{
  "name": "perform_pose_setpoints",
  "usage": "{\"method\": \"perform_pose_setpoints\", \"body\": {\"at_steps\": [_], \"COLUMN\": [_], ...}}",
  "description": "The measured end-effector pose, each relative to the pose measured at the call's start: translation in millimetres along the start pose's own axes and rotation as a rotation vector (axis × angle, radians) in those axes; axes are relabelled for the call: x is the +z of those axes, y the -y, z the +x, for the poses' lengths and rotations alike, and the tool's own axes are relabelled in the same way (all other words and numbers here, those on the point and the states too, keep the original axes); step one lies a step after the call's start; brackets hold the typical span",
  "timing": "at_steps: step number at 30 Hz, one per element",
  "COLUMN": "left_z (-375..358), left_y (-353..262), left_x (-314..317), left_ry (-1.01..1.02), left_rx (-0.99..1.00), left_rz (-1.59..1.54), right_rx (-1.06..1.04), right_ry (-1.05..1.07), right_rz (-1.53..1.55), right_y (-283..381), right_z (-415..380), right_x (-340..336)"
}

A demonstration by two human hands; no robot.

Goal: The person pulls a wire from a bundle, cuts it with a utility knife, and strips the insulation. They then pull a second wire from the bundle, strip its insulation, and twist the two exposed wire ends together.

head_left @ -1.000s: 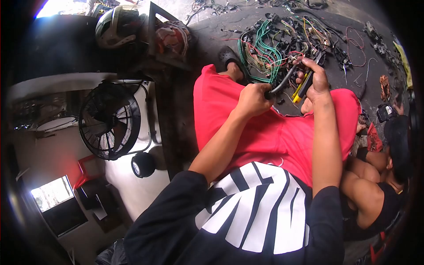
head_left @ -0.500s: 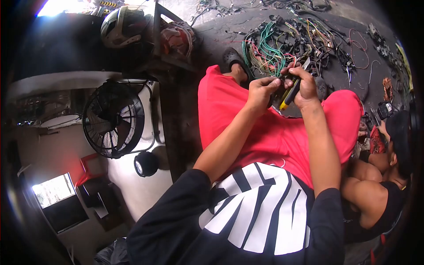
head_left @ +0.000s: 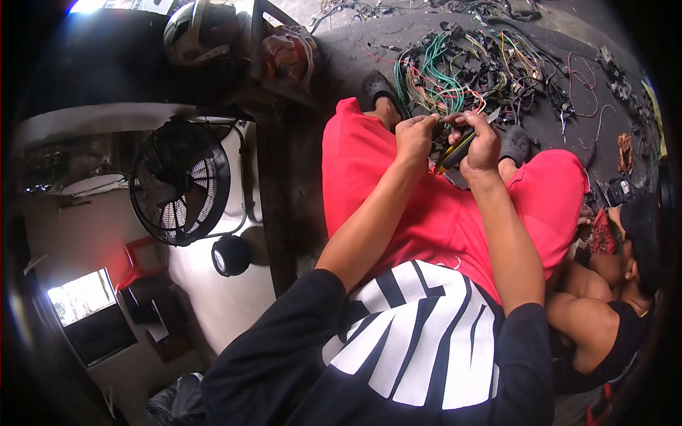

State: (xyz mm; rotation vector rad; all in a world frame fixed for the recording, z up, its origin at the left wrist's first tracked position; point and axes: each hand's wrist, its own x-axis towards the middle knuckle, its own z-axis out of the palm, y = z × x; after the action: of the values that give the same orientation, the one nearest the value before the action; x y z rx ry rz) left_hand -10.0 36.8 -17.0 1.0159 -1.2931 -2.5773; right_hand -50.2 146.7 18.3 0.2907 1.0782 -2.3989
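My right hand point(head_left: 480, 145) is closed round a black-and-yellow cutter point(head_left: 455, 152), which lies slantwise in the palm above my lap. Close by on the left, my left hand point(head_left: 415, 138) has its thumb and finger pinched together, and what they hold is too small to name. The fingertips of both hands nearly meet. Just past them a tangled heap of wires point(head_left: 462, 74), green, red, yellow and black, spreads over the dark floor.
Another person point(head_left: 593, 312) sits close on the right, near a black device point(head_left: 620, 190). On the left are a black fan point(head_left: 179, 183), a round lamp point(head_left: 231, 255) and a helmet point(head_left: 200, 34). More wires point(head_left: 582, 82) lie at the upper right.
My hands have turned, and the cutter has swung to a flatter slant with its blade less in sight. My left hand has shifted slightly up. The whole view has moved a little.
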Motion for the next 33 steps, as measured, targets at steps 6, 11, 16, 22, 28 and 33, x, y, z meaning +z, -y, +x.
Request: {"method": "perform_pose_setpoints", "body": {"at_steps": [6,11,16,22,28,33], "left_z": [1.2,49.0,102.1,67.1,1.6,-44.5], "left_y": [-12.4,-26.2,-40.1,-51.2,-42.6,-46.5], "left_x": [8.8,-30.1,-71.2,-34.5,5.0,21.0], "left_ry": [-0.063,-0.375,-0.461,-0.321,-0.294,0.449], "left_rx": [0.169,0.198,-0.035,0.06,1.02,0.714], "left_rz": [0.404,0.418,-0.284,0.429,0.999,0.89], "right_rx": [-0.264,-0.445,-0.332,-0.217,-0.046,0.126], "right_ry": [0.064,0.253,0.204,0.181,0.153,0.185], "right_rz": [-0.323,-0.661,-0.412,-0.231,-0.147,-0.028], "right_y": [1.6,16.8,23.8,34.9,56.2,57.5], "right_z": [-4.8,-32.6,-35.2,-26.7,-10.0,-9.7], "right_x": [2.8,16.3,15.0,4.0,-14.2,-8.4]}}
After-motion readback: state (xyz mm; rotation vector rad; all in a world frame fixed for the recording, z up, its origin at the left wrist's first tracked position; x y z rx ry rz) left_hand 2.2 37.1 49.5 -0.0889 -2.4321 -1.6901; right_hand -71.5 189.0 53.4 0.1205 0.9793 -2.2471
